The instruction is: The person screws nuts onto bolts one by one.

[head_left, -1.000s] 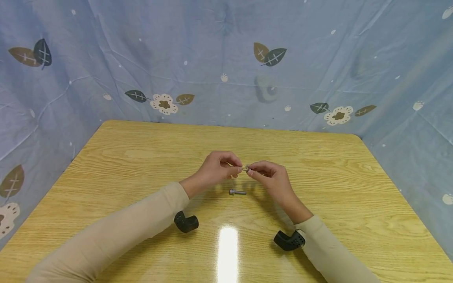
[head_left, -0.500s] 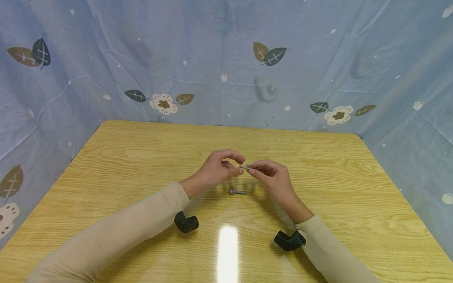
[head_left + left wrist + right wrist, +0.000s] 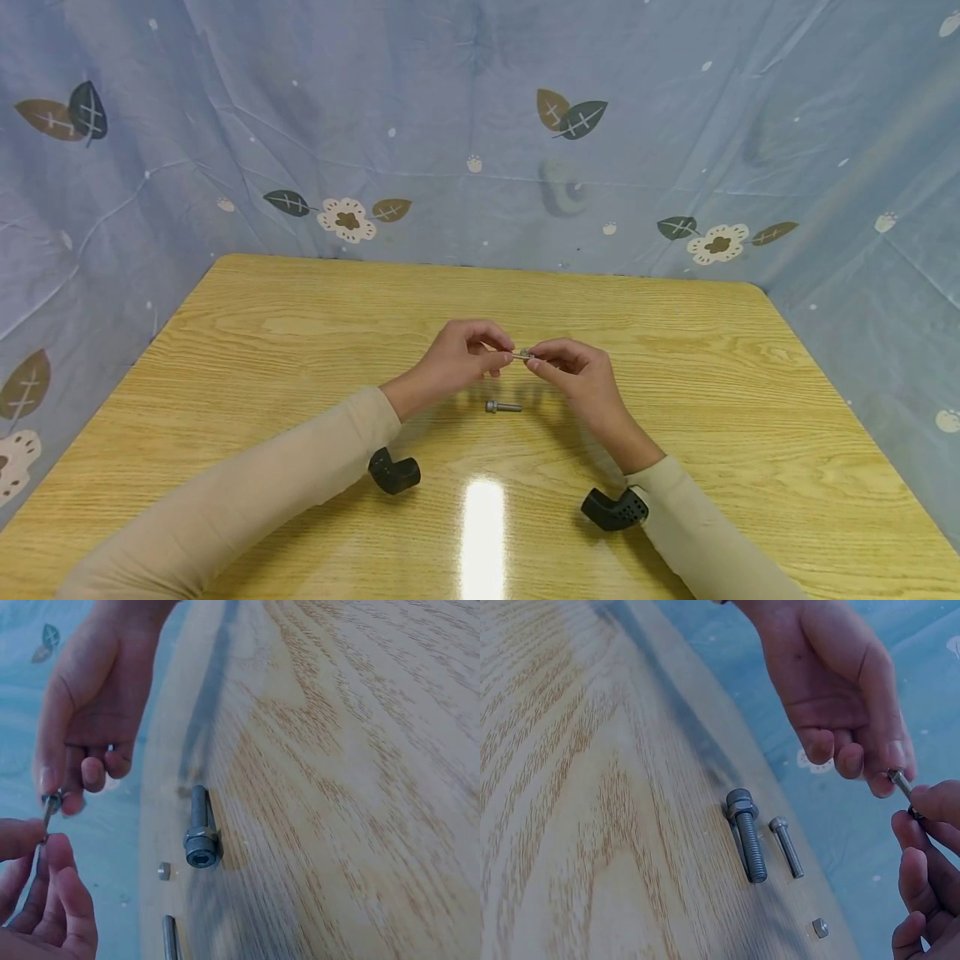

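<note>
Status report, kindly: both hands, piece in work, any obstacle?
Left hand pinches slim silver metal screw. Right hand pinches its other end. Thick grey metal bolt nearby, apparently not blocking.

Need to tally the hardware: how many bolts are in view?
3: a large bolt and a small bolt on the table, and a third bolt held between the left hand and right hand. The hands might hide more.

Blue curtain [image 3: 450, 75], printed leaves [image 3: 88, 108], white flowers [image 3: 347, 221], yellowish wood-grain table [image 3: 675, 350], bright glare streak [image 3: 482, 537]
</note>
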`<state>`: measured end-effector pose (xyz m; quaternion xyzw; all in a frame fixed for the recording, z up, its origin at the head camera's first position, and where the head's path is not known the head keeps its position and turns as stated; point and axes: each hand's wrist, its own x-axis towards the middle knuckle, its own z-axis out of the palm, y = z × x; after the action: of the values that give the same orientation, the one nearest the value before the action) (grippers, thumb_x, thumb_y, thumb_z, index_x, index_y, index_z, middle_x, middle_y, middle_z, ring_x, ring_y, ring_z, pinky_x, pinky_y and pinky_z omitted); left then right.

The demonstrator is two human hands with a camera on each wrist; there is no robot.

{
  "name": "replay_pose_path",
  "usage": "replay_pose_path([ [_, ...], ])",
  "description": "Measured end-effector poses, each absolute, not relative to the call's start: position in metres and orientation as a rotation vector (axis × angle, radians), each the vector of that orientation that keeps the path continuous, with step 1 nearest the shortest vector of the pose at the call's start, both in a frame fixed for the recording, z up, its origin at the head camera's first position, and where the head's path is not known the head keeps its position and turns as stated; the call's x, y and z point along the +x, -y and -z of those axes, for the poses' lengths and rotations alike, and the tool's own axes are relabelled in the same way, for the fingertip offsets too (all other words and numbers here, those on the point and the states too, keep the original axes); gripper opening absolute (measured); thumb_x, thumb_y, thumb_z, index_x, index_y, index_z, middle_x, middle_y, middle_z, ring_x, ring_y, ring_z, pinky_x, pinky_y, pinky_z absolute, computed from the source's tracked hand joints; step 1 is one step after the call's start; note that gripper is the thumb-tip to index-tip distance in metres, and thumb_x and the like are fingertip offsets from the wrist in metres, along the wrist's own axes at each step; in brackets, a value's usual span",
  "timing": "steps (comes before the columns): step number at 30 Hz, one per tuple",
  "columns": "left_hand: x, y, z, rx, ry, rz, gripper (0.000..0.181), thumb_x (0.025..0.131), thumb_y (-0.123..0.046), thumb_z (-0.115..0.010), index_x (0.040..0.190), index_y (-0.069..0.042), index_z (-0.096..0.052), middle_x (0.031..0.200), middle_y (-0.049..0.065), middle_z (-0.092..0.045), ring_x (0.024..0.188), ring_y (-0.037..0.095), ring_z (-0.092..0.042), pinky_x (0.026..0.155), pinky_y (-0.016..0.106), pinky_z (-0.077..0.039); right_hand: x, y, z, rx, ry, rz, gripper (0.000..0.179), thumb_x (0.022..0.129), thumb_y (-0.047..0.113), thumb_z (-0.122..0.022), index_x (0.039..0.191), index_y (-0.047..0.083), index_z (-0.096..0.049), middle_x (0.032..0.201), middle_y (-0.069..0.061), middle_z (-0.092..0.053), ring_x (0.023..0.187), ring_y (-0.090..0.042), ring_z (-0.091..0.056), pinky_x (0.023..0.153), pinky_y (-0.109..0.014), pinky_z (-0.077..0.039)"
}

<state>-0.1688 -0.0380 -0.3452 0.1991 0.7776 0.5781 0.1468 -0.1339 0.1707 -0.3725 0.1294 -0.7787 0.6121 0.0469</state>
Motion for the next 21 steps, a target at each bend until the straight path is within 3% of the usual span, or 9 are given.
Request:
replay_pose_path([
  [6, -0.1679, 0.0382, 0.3451, 0.564, -2.191, -1.676, 0.021, 0.094, -0.015, -0.063, 0.115, -0.014, -0.06, 0.108, 0.008, -0.062, 0.087, 0.044, -0.063, 0.072, 0.05, -0.051, -0.1331, -0.169, 0.3709, 0.38, 2.398, -1.808, 0.02, 0.09, 0.017, -0.07, 0.105, 0.004, -0.071, 0.093, 0.009, -0.069, 0.086, -0.015, -0.067, 0.077, -0.025, -0.054],
  [13, -0.1672, 0.0392, 0.3455, 0.514, -2.242, -1.618, 0.019, 0.098, -0.022, -0.059, 0.107, -0.008, -0.068, 0.103, 0.019, -0.068, 0.085, 0.042, -0.064, 0.069, 0.047, -0.053, -0.1321, -0.1689, 0.3701, 0.367, 2.425, -1.738, 0.019, 0.09, 0.019, -0.071, 0.105, 0.008, -0.072, 0.095, 0.004, -0.069, 0.085, -0.015, -0.066, 0.074, -0.025, -0.052],
  [21, -0.1675, 0.0409, 0.3453, 0.562, -2.216, -1.664, 0.017, 0.094, -0.017, -0.065, 0.11, -0.012, -0.064, 0.109, 0.005, -0.063, 0.089, 0.039, -0.064, 0.072, 0.045, -0.052, -0.1325, -0.1695, 0.3682, 0.389, 2.414, -1.731, 0.019, 0.09, 0.02, -0.07, 0.103, 0.007, -0.073, 0.096, -0.003, -0.07, 0.082, -0.012, -0.064, 0.073, -0.025, -0.052],
])
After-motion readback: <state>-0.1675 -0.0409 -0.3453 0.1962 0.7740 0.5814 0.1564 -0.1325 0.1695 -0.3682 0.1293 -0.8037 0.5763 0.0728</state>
